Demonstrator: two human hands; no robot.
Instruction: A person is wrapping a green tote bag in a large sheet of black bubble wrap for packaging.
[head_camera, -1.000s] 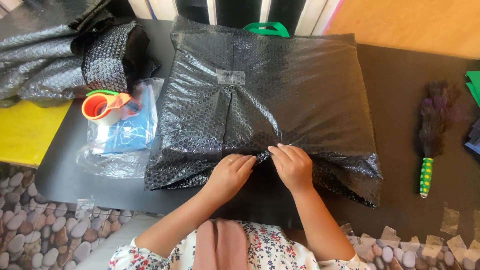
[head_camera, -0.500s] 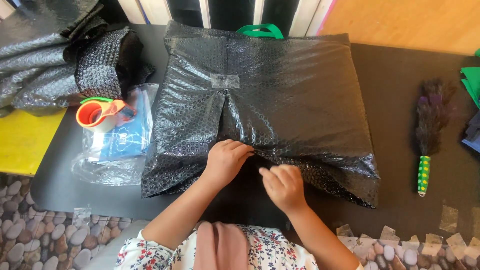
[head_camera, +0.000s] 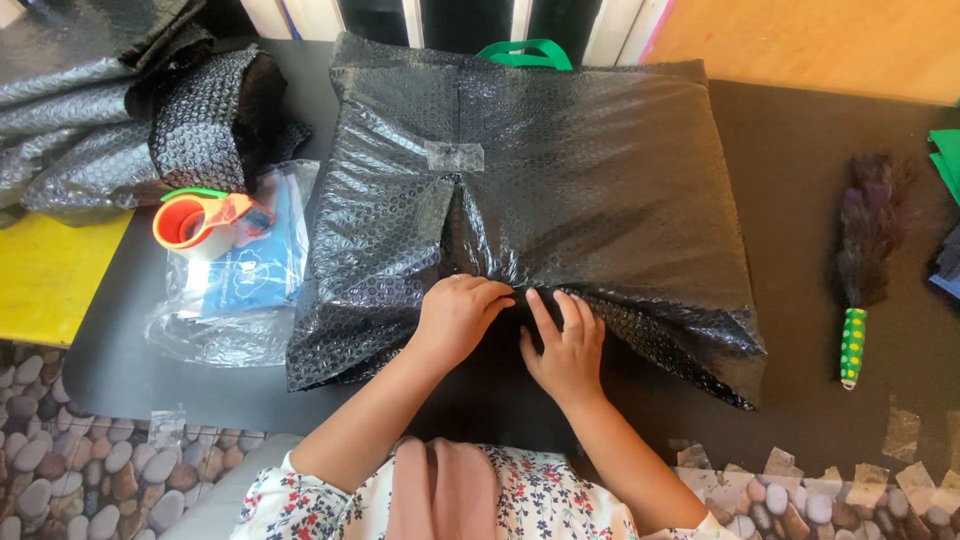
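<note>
Centrally, parcel: black bubble-wrapped bundle on the dark table.
Feel: probably soft, slippery; grip the near folded edge.
Left hand: curled, pinching wrap.
Right hand: fingers spread, pressing flat.
Beside: orange tape dispenser, feather duster.

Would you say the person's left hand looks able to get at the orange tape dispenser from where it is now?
Probably yes: the left hand rests on the black wrapped parcel, and the tape dispenser lies uncovered to its left, with nothing between.
</note>
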